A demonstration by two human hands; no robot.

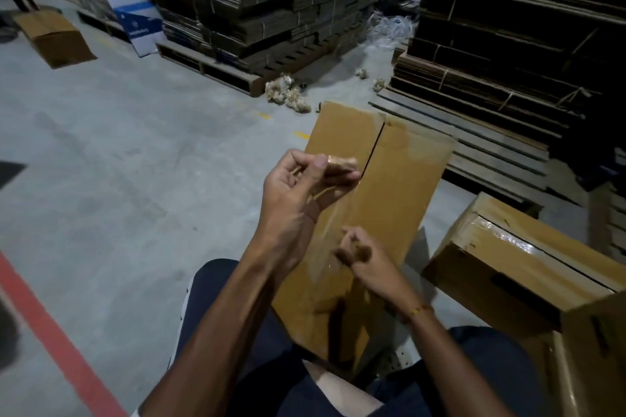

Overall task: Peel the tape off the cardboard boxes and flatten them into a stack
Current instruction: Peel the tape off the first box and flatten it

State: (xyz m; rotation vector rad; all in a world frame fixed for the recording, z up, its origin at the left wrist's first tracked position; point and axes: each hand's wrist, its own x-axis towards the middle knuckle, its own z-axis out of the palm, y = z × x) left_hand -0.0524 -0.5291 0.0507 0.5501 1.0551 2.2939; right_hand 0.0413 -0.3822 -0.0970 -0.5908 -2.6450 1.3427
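Left hand [298, 186]: a crumpled wad of tape [340, 164] is pinched at its fingertips. Right hand [364, 256], below it, is curled on the clear strip. Behind both, the cardboard box [399, 179] is seen.

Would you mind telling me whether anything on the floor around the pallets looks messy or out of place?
Yes. Crumpled wads of tape lie loose on the concrete floor by the corner of the pallet, with smaller bits nearby. Farther left, a cardboard box sits alone, tipped askew.

Both hands, left [298, 193] and right [362, 257], apparently pinching clear tape [325, 223] above cardboard box [399, 186].
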